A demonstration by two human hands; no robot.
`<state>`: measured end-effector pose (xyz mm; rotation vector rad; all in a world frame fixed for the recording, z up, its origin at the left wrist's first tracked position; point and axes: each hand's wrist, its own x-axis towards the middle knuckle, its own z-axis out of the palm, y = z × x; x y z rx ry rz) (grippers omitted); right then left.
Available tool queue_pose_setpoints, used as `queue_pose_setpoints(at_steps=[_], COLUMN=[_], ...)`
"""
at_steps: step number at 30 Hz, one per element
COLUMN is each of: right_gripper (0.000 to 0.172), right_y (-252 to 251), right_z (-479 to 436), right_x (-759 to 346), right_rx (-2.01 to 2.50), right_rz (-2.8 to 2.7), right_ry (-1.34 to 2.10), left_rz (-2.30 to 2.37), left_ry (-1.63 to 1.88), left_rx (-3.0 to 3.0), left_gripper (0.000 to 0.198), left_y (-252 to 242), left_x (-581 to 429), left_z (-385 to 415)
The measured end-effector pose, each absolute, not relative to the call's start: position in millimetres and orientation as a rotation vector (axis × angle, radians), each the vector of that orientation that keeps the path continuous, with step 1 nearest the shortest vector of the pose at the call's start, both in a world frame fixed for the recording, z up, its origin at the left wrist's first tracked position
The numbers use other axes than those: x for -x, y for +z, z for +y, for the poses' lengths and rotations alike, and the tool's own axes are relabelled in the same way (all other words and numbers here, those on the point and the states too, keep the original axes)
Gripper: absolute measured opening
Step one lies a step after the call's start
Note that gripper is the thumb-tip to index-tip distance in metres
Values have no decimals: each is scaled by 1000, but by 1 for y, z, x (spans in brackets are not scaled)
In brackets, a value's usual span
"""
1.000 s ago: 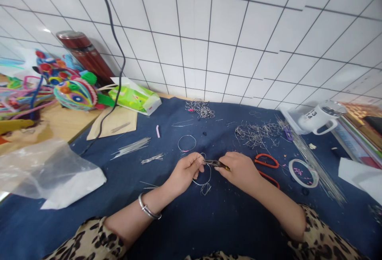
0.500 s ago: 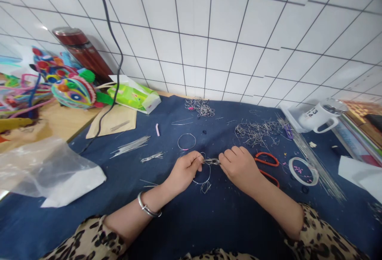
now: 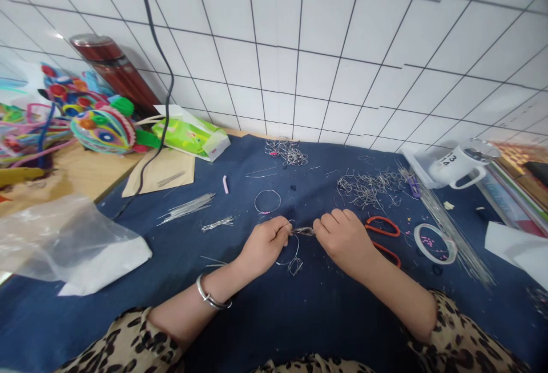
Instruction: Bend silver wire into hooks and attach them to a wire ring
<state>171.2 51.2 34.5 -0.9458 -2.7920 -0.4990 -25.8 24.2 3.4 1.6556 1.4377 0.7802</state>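
The left hand [image 3: 268, 244] is pinching a wire ring [image 3: 298, 247] between thumb and fingers, while the right hand [image 3: 345, 242] is curling round the pliers [image 3: 305, 230], whose handles are hiding in the fist. In this head view the pliers are bridging the gap between the hands, their long axis running roughly parallel to the far edge of the tabletop [image 3: 342, 327], nose pointing at the left fingertips; their exact bite is too small to tell. The ring is extending from those fingertips toward the near edge, the left hand being nearer
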Motion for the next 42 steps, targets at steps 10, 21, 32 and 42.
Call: queue_pose_setpoints(at_steps=[10, 21, 32, 42], right_gripper=[19, 19, 18, 15], right_y=[32, 27, 26, 14], right_z=[53, 55, 55, 57], right_x=[-172, -173, -173, -172], right_rx=[910, 870, 828, 1095], right_rz=[-2773, -2776, -2723, -2692], right_ry=[-476, -538, -508, -145], left_rz=[1341, 1286, 1168, 1109], left_ry=[790, 766, 760, 801], left_rx=[-1504, -1265, -1070, -1053], left_gripper=[26, 24, 24, 24], left_y=[-2, -1, 2, 2], left_x=[30, 31, 33, 34], left_z=[26, 29, 31, 33])
